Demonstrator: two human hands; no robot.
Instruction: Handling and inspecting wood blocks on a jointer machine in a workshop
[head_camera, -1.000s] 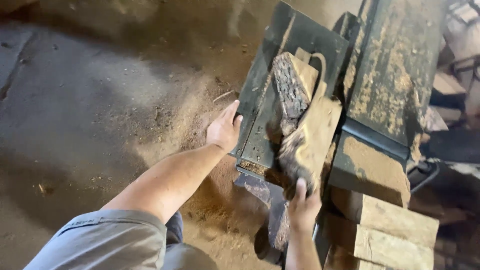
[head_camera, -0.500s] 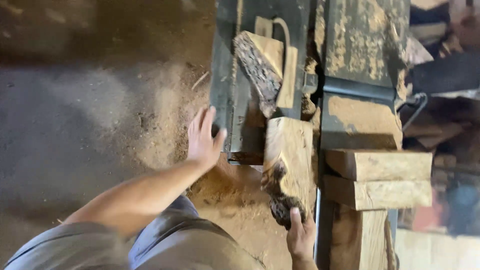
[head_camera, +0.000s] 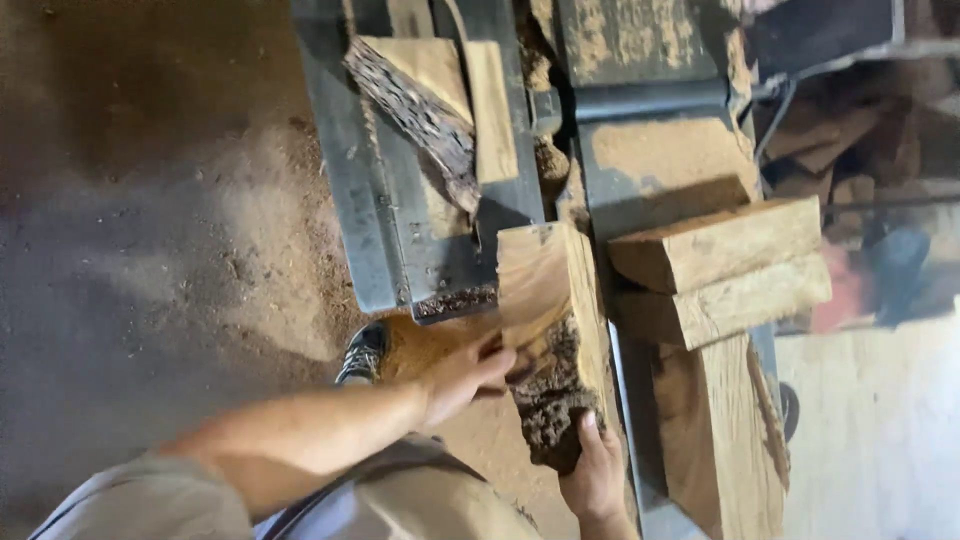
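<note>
I hold a split wooden slab with rough dark bark (head_camera: 552, 330) at the near edge of a dark metal machine table (head_camera: 385, 230). My right hand (head_camera: 597, 478) grips the slab's near, bark-covered end from below. My left hand (head_camera: 470, 375) presses on its left side, fingers against the pale cut face. Farther back on the table lies another bark-edged piece of wood (head_camera: 435, 100).
Squared wooden blocks (head_camera: 720, 265) are stacked to the right of the slab on a second, sawdust-covered metal surface (head_camera: 650, 130). Sawdust covers the floor (head_camera: 180, 260) on the left. My shoe (head_camera: 362, 352) shows under the table's corner. A pale board surface (head_camera: 880, 430) lies at lower right.
The slab has been drawn back toward me off the table. My left hand left the table's edge and came over onto the slab's side. The view swung right.
</note>
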